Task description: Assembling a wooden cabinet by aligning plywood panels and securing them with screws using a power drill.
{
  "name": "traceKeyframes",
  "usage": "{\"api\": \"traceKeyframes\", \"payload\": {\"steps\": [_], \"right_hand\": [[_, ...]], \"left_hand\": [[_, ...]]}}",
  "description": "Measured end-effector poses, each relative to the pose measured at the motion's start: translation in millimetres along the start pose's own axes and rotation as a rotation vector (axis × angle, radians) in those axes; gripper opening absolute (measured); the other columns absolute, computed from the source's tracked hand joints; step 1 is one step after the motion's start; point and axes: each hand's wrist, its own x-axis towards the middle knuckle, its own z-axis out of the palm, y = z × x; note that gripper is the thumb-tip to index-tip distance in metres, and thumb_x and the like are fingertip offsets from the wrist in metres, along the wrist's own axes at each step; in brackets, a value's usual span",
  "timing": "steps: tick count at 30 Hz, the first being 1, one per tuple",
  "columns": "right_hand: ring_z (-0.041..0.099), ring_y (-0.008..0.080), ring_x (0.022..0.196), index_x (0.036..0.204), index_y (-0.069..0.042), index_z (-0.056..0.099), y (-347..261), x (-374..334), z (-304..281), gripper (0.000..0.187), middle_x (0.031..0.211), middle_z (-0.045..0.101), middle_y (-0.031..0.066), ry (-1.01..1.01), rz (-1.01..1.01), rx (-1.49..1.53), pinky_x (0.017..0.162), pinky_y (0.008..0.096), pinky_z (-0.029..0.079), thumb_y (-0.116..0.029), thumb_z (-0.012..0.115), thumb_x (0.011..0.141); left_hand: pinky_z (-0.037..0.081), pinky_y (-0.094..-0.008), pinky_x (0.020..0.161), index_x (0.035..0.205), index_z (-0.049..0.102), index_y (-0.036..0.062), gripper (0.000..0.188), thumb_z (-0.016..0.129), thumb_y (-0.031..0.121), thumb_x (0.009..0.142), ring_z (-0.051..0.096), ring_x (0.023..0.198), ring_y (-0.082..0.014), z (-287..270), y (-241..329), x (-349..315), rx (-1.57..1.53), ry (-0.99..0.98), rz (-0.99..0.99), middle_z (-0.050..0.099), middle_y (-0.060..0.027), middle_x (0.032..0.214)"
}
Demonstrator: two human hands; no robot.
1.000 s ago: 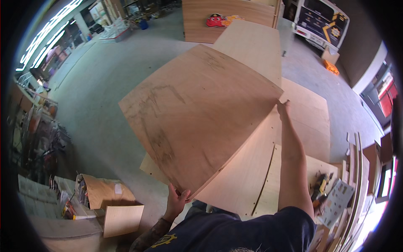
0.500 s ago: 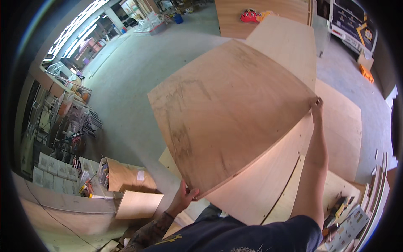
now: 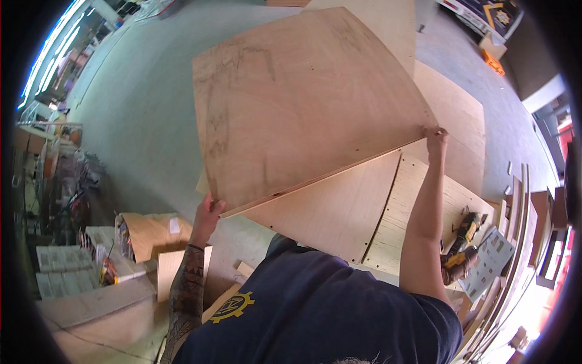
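Observation:
Both my hands grip a large plywood panel with dark smudges on its face, one at each end of its near edge. My left hand is closed on the near left corner. At the right corner, the fingers of my right hand wrap round the edge. The panel is raised and tilted above pale wooden boards, which have screw holes along their edges and a dark gap between them. Parts of these boards are hidden under the panel.
Cordless power tools lie at the right on the boards, beside a grey perforated plate. Long wooden strips stand at the far right. At the left are a brown paper bag and white boxes. A vehicle is at the back right.
The panel's near edge has swung, its left corner moving left and away from my body with my left hand. The view has shifted too, showing more of the boards and tools.

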Motion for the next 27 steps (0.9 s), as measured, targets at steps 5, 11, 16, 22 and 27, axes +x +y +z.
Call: {"api": "traceKeyframes", "payload": {"steps": [5, 11, 16, 22, 27], "right_hand": [[0.057, 0.0429, 0.132, 0.154, 0.006, 0.038, -0.2, -21.5, -19.5, 0.097, 0.144, 0.059, 0.0263, 0.156, -0.256, -0.327, 0.114, 0.0456, 0.044, -0.03, 0.089, 0.078], [0.062, 0.0344, 0.128, 0.146, 0.002, 0.052, 0.8, -40.8, -12.1, 0.082, 0.138, 0.067, 0.0153, -0.018, -0.182, -0.717, 0.111, 0.0441, 0.047, -0.042, 0.083, 0.084], [0.069, 0.0335, 0.113, 0.136, 0.003, 0.059, 33.7, -70.6, -54.5, 0.075, 0.12, 0.072, 0.0176, 0.126, -0.381, -0.571, 0.099, 0.0437, 0.053, -0.048, 0.081, 0.087], [0.059, 0.043, 0.124, 0.137, 0.004, 0.06, 19.2, -157.7, -69.1, 0.075, 0.129, 0.065, 0.0258, 0.102, -0.14, -0.808, 0.109, 0.0508, 0.046, -0.043, 0.08, 0.082], [0.07, 0.0351, 0.108, 0.122, 0.005, 0.067, -35.3, -259.4, -67.5, 0.065, 0.117, 0.072, 0.0247, -0.138, 0.021, -0.657, 0.097, 0.0459, 0.054, -0.034, 0.09, 0.075]], "left_hand": [[0.053, -0.0279, 0.074, 0.137, 0.058, 0.0029, 0.043, 0.068, 0.025, 0.102, 0.063, 0.084, -0.0092, -21.0, -3.0, 21.5, 0.082, -0.131, 0.091, 0.07, -0.0012, 0.099], [0.056, -0.0303, 0.084, 0.131, 0.058, -0.0006, 0.035, 0.067, 0.019, 0.103, 0.066, 0.092, -0.0106, -56.8, -5.7, 24.2, -0.069, -0.148, 0.188, 0.071, -0.0044, 0.104], [0.057, -0.0302, 0.086, 0.15, 0.047, -0.0028, 0.053, 0.061, 0.024, 0.107, 0.066, 0.101, -0.0128, -82.3, -17.9, 84.6, -0.197, -0.267, 0.259, 0.071, -0.0089, 0.12], [0.053, -0.0277, 0.084, 0.162, 0.039, 0.0083, 0.059, 0.052, 0.037, 0.112, 0.06, 0.109, -0.0104, -117.6, -17.8, 149.6, -0.195, -0.098, -0.003, 0.062, 0.002, 0.13], [0.055, -0.0311, 0.082, 0.16, 0.043, 0.0083, 0.059, 0.054, 0.034, 0.109, 0.063, 0.111, -0.0147, -144.6, -13.7, 224.5, -0.176, -0.125, -0.027, 0.064, -0.0022, 0.136]]}}
